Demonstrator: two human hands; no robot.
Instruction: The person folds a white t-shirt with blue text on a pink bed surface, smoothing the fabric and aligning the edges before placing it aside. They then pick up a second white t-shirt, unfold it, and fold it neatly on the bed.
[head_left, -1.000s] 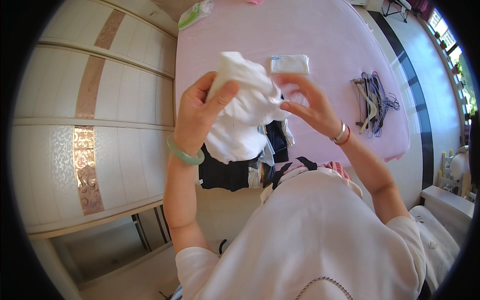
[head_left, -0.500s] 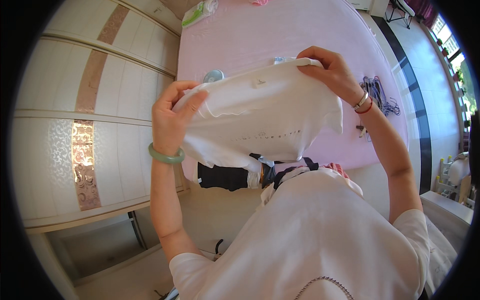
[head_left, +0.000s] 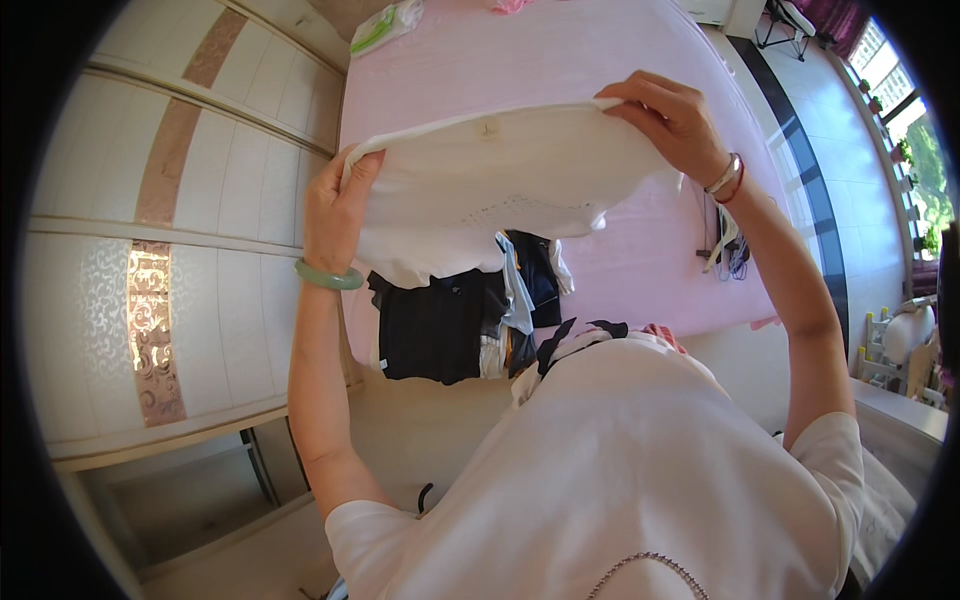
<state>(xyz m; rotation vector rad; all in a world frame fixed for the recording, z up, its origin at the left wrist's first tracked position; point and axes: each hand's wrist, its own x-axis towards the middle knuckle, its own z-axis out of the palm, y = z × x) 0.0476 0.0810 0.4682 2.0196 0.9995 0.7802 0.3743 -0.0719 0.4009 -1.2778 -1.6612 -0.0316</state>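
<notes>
A white shirt (head_left: 520, 165) with small dark lettering hangs stretched between my two hands above the bed. My left hand (head_left: 338, 205), a green bangle at its wrist, pinches the left end of its top edge between thumb and fingers. At the right end, my right hand (head_left: 668, 118) grips the edge the same way; a bracelet and a red string circle that wrist. The cloth sags in loose folds below the taut edge. Under its lower hem lies a folded black garment (head_left: 432, 330), with other dark, blue and white clothes (head_left: 530, 285) beside it.
The bed (head_left: 640, 280) has a pink sheet. Hangers and cords (head_left: 728, 245) lie near its right side. A white and green bundle (head_left: 388, 25) rests at the far left corner. Sliding wardrobe doors (head_left: 220, 200) stand along the left.
Both hands have moved a little farther away, drawing the shirt's edge tighter and lifting it. More of the folded black garment and the clothes beside it now shows below.
</notes>
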